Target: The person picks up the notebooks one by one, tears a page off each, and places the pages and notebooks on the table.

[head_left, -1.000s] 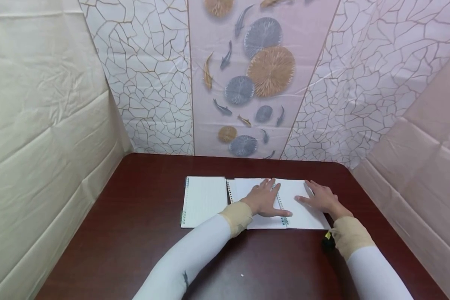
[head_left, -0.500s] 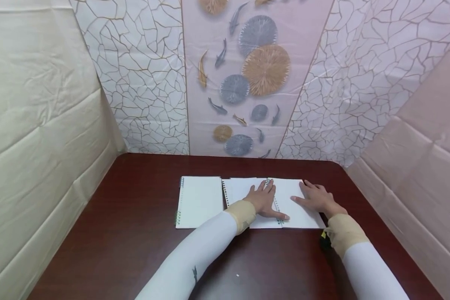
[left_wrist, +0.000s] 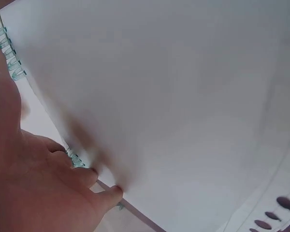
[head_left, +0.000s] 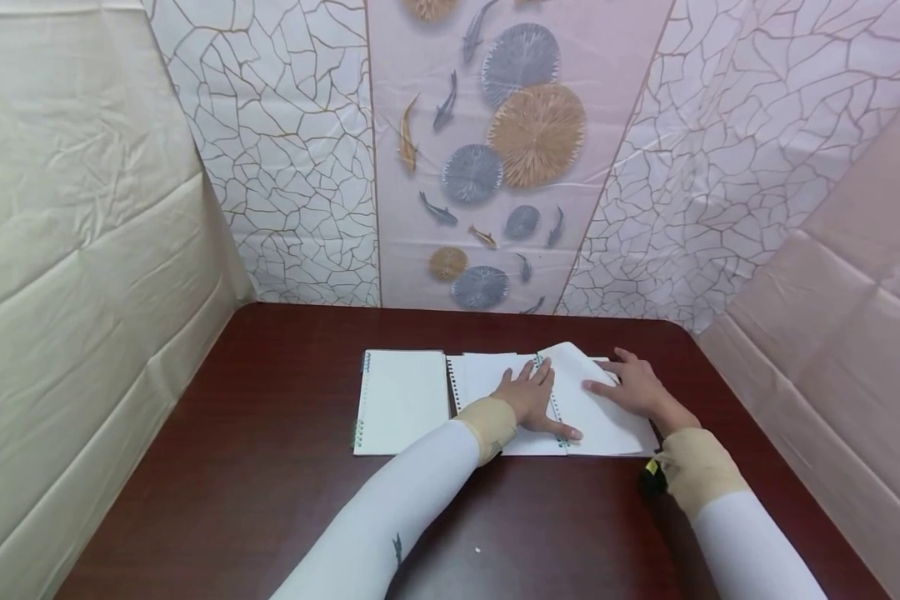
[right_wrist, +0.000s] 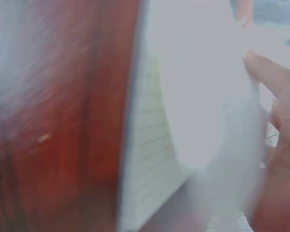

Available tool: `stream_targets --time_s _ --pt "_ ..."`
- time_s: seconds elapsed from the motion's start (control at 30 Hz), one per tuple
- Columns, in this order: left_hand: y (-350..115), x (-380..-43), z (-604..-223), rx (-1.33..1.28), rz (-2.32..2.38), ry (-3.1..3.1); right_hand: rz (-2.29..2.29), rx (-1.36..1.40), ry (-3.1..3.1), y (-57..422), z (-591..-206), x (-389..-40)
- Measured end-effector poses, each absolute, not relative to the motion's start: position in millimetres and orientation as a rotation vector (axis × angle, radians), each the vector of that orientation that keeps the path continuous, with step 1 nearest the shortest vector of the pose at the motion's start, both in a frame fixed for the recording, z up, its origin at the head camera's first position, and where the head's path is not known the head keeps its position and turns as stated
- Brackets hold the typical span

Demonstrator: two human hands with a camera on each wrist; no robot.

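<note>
A spiral notebook lies open in the head view, its right-hand page point(head_left: 588, 417) raised and bent at the far corner. My left hand point(head_left: 528, 402) rests on it with fingers spread across the spiral binding. In the left wrist view, the fingertips point(left_wrist: 117, 191) press near the binding's teal rings point(left_wrist: 17, 72). My right hand point(head_left: 637, 390) pinches the raised page at its far right edge, thumb on the upper face and other fingers behind. Lined paper point(right_wrist: 152, 159) shows beneath the lifted page in the right wrist view, which is blurred.
Another open page point(head_left: 401, 400) with rings down its left side lies left of the notebook on the dark red table point(head_left: 270, 467). A small black and yellow thing point(head_left: 651, 477) is beside my right wrist. Patterned cloth point(head_left: 292, 167) hangs behind the table.
My right hand lay on the flat right-hand page; now it has lifted that page's far corner and bent it leftward. The left hand stays at the binding. The head view has shifted slightly.
</note>
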State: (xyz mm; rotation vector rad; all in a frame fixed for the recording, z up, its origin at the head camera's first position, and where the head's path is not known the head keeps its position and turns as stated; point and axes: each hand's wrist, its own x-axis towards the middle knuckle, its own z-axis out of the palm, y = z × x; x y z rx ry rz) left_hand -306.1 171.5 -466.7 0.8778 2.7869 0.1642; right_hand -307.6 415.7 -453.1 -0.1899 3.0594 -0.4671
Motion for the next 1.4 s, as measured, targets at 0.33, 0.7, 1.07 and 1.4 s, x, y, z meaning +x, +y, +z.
stream_targets --time_s 0.33,0.7,1.07,1.4 --pt "173.4 -309.9 -468.3 0.878 0.182 2.801 -0.798 -0.147 2.971 401.9 -413.1 -310.6" --pt "178.0 -310.0 -470.0 0.862 0.173 2.787 -0.890 -0.091 3.226 398.4 -409.2 -306.7" --pt "174.9 -312.1 -473.6 0.867 0.172 2.772 -0.909 0.000 3.236 414.2 -444.0 -304.9" --pt "168.8 -305.9 -469.0 0.871 0.215 2.774 -1.099 0.171 3.055 430.2 -479.5 -307.2"
